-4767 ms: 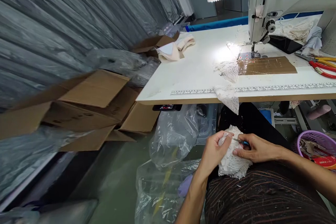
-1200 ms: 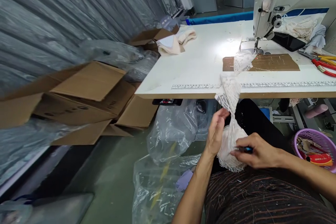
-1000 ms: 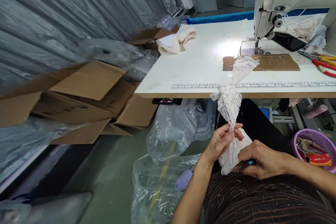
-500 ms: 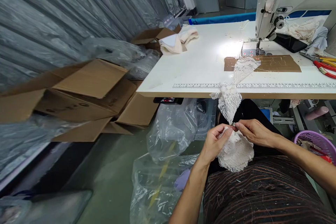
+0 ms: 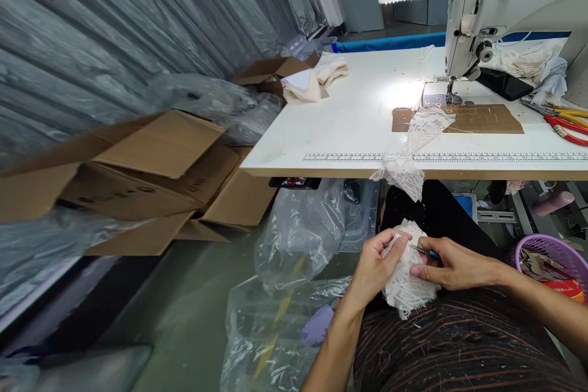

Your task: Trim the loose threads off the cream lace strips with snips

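Observation:
A white lace piece [image 5: 408, 285] lies over my lap, its upper edge pinched between the thumb and fingers of my left hand [image 5: 380, 257]. My right hand [image 5: 452, 263] is closed around a small dark metal tool [image 5: 427, 251], probably thread snips, whose tip points at the lace. Above my hands, a separate strip of white lace [image 5: 405, 174] hangs over the table's front edge. It runs back across the tabletop toward the sewing machine [image 5: 463, 30], over a brown strip [image 5: 487, 119].
The white table [image 5: 349, 116] bears a printed ruler. Red-handled and yellow-handled tools [image 5: 567, 125] lie at its right, near a black phone [image 5: 505, 83]. Open cardboard boxes [image 5: 160, 144] and plastic bags [image 5: 298, 233] are at left. A purple basket [image 5: 549, 245] stands at lower right.
The lace in my left hand is now apart from the hanging strip, with a gap between them. My right hand has moved slightly down, and the dark tool now shows. The view has tilted slightly up.

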Action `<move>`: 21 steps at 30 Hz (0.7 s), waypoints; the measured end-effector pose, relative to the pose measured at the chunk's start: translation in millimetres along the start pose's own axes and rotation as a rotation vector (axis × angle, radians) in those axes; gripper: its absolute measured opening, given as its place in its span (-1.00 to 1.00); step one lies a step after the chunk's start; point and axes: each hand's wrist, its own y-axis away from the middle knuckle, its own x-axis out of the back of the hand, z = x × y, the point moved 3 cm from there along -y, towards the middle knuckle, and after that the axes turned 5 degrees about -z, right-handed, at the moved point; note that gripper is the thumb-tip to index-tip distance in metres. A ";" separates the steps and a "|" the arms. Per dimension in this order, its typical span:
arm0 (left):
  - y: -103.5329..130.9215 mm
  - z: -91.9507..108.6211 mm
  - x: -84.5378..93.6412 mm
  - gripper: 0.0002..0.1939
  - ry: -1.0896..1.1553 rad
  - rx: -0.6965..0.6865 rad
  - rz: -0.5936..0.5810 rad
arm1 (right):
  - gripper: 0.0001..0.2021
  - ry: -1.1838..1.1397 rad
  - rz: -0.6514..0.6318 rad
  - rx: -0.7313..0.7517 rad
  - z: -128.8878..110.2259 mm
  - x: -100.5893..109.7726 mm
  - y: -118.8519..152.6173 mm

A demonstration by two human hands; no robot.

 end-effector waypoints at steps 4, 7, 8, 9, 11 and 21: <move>3.3 -10.6 -5.2 -0.66 -0.501 -0.273 0.109 | -0.68 0.122 0.306 -0.055 6.0 20.7 1.6; 5.4 -26.1 -13.8 -0.52 -0.750 -0.459 0.057 | -0.62 0.053 0.618 -0.060 13.5 41.4 -10.0; 6.1 -31.2 -16.2 -0.52 -0.806 -0.500 0.039 | -0.57 0.033 0.662 -0.051 15.3 46.1 -16.0; 6.6 -35.6 -17.9 -0.52 -0.848 -0.529 0.027 | -0.54 0.024 0.677 -0.041 16.6 49.6 -22.6; 6.9 -40.9 -19.3 -0.53 -0.890 -0.556 0.018 | -0.57 0.030 0.684 -0.016 17.2 53.9 -34.9; -4.5 8.3 25.9 -0.68 -0.509 -0.586 0.538 | -0.72 0.332 0.523 0.255 -9.1 25.3 -21.9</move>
